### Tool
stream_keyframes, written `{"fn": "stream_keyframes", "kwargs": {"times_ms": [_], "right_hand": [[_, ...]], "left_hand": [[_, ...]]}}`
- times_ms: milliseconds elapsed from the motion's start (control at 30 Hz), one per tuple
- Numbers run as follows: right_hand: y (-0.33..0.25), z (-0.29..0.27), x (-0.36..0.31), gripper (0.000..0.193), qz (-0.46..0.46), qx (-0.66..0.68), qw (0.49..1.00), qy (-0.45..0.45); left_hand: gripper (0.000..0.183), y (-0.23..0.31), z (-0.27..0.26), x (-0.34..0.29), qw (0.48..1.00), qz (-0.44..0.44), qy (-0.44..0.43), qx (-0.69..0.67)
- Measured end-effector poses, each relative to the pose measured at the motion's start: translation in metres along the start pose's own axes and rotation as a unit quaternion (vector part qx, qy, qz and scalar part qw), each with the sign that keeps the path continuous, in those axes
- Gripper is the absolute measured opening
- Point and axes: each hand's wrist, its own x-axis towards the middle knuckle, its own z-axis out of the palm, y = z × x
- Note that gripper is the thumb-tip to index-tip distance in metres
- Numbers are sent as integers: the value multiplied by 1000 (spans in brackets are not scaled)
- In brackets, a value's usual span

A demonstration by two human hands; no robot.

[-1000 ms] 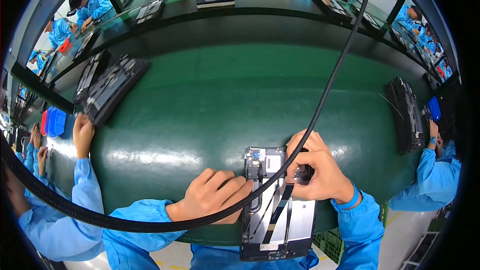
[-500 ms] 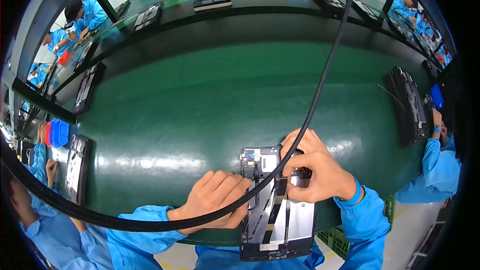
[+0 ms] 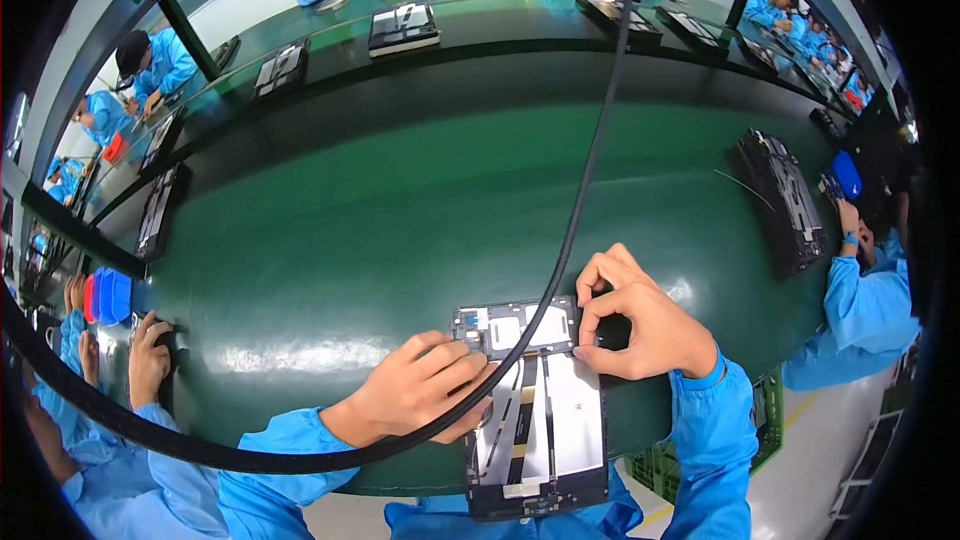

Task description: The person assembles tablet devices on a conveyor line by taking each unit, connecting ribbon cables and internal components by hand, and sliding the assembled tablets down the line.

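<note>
The right hand (image 3: 645, 325) pinches a small dark part (image 3: 610, 332) at the upper right corner of the opened tablet (image 3: 535, 410). Left of that grip, the left hand (image 3: 420, 390) presses flat, open-fingered, on the tablet's left edge, everything on the green counter (image 3: 400, 220).

Green belt (image 3: 400, 200) carries an opened tablet (image 3: 535, 410).

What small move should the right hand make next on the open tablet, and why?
Probably press the pinched part down and seat it. The right hand pinches at the upper right corner of the open tablet, while the left hand lies flat on its left edge, steadying it.
</note>
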Motion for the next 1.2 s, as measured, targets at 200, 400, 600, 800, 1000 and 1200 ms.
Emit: {"fn": "stream_keyframes", "kwargs": {"times_ms": [200,400,600,800,1000,1200], "right_hand": [[15,-3,-6,13,50,104,993,-38],[24,-6,-7,19,56,128,986,-91],[29,-4,-6,19,56,154,981,-100],[33,-2,-6,19,55,187,975,-105],[33,-1,-6,17,56,192,974,-108],[32,-3,-7,16,67,197,972,-112]], "left_hand": [[26,0,-5,23,989,-4,-70,-131],[43,12,3,41,971,5,-135,-196],[44,28,6,51,951,-11,-144,-273],[46,46,10,47,956,-9,-103,-275],[45,57,15,42,938,-6,-89,-336],[36,60,22,43,977,-81,-54,-188]]}}
